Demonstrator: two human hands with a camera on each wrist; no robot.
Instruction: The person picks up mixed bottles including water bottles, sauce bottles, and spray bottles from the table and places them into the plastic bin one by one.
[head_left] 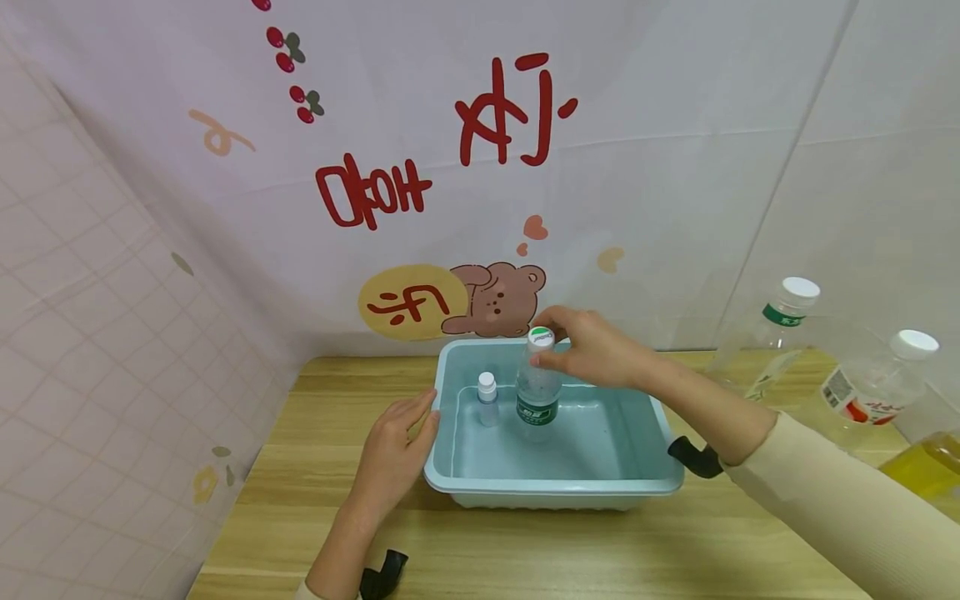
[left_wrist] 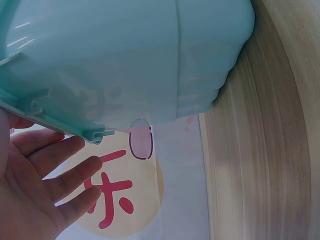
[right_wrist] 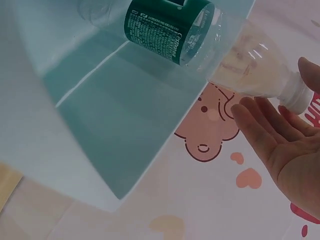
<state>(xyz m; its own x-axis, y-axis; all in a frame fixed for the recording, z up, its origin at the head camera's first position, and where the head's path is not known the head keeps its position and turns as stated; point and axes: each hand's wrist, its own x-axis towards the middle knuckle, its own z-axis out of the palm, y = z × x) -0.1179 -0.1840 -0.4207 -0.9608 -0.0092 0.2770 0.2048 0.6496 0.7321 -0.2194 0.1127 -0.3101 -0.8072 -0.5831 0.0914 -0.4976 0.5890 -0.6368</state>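
Pale blue plastic makes up the basin (head_left: 555,487), which sits near the far edge of the wood-grain tabletop (head_left: 360,500). Inside it, left of its centre, a clear bottle (head_left: 537,411) with a green label and white cap stands upright. A small white-capped bottle (head_left: 488,410) stands upright too, nearer the basin's left edge, just beside the larger one but apart from it. The two hands are apart. The right hand (head_left: 596,350) has thumb and fingers on opposite sides of the clear bottle's neck and cap; whether they grip it or merely surround it I cannot tell. The left hand (head_left: 393,446) is at the basin's left rim, its fingers extended and spread in the left wrist view. Toward the tabletop's right edge are a tall clear bottle (head_left: 783,317) with a green neck band, a bottle with a red and white label (head_left: 862,400), and, cut off by the frame, a container of yellow liquid (head_left: 926,467).
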